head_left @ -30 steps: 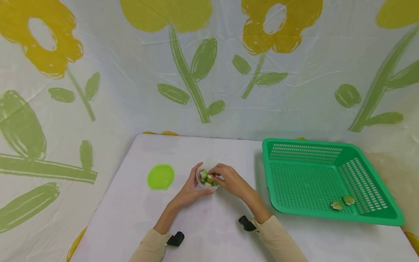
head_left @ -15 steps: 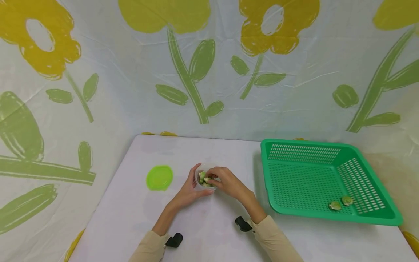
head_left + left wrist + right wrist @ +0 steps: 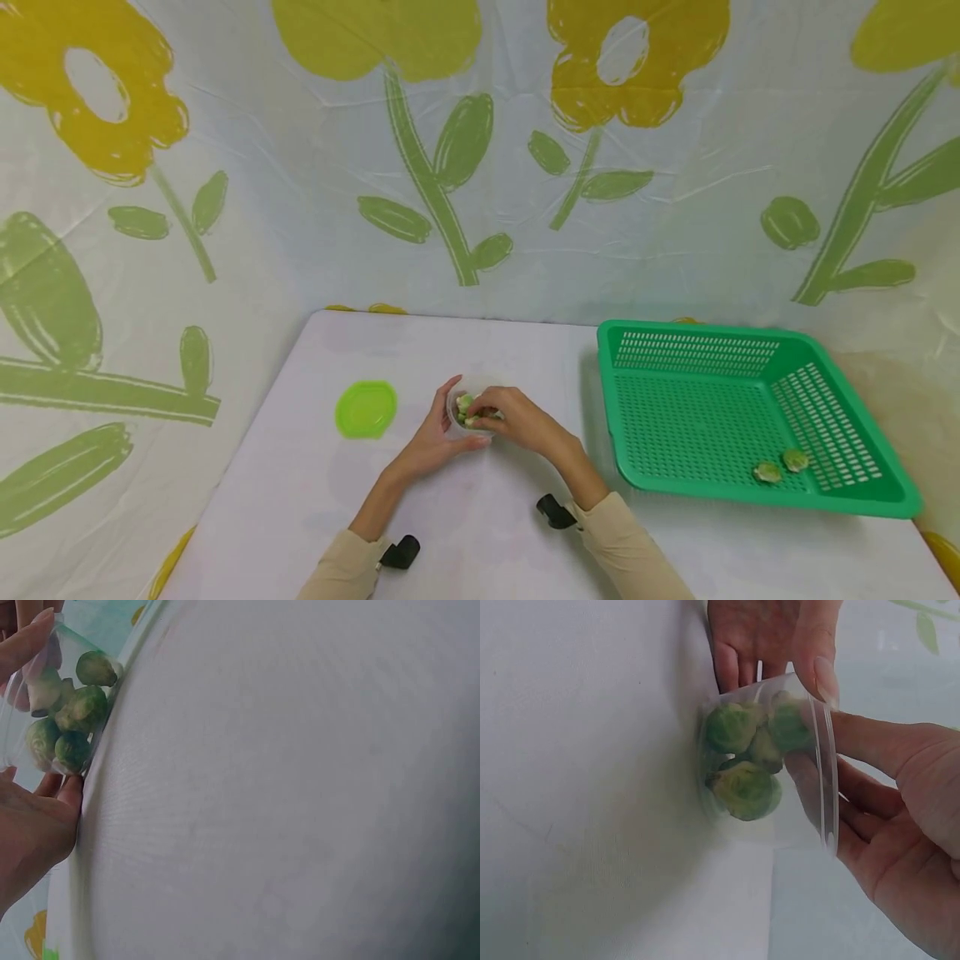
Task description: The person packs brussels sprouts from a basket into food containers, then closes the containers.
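A clear plastic tub (image 3: 802, 821) with several Brussels sprouts (image 3: 744, 789) in it stands on the white table. My left hand (image 3: 435, 437) holds it around the side, thumb near and fingers beyond. From the right, my right hand (image 3: 519, 419) reaches over the rim with its fingers down inside. In the right wrist view, its thumb and fingers pinch a Brussels sprout (image 3: 789, 729) near the top of the pile. Through the tub's wall, the left wrist view shows more sprouts (image 3: 81, 709) heaped at the bottom.
Left of the tub lies a bright green lid (image 3: 366, 409), flat on the table. A large green plastic basket (image 3: 697, 417) stands at the right, with two Brussels sprouts (image 3: 782, 466) in its near right corner. A flower-patterned cloth (image 3: 315, 200) hangs behind the table.
My right hand's fingers have moved down deeper into the tub among the sprouts. The left hand keeps its hold, and the view has shifted slightly.
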`<state>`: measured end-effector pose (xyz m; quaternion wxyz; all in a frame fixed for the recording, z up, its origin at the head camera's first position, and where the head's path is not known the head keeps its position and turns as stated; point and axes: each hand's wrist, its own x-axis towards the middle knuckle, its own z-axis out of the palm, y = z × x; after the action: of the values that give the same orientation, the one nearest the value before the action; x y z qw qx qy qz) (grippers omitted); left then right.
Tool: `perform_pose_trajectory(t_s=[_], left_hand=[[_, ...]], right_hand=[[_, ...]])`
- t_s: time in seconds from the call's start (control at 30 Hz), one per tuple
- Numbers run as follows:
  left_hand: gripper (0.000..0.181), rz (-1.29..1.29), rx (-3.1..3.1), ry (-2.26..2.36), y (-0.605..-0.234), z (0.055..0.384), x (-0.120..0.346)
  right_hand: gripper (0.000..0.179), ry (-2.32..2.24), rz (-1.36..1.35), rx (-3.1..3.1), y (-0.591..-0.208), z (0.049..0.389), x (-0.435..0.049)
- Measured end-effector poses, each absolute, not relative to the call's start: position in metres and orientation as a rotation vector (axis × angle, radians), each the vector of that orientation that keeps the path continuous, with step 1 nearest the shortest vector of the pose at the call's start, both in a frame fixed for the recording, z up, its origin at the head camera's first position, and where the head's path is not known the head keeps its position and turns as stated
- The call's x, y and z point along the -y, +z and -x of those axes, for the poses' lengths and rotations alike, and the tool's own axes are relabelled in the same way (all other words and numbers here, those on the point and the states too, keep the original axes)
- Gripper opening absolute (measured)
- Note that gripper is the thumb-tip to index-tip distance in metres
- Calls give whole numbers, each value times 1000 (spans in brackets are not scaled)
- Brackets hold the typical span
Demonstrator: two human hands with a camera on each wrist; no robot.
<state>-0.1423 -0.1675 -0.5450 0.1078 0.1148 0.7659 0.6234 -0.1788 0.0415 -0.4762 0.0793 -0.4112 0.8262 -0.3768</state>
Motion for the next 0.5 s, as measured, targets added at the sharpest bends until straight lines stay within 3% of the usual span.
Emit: perform_pose_trajectory(t_s=[0.5], left_hand=[[112,-328,-2262,1827,-546,143,168]], right_hand=[[23,-1047,1240,-2404,-474,179,-43]])
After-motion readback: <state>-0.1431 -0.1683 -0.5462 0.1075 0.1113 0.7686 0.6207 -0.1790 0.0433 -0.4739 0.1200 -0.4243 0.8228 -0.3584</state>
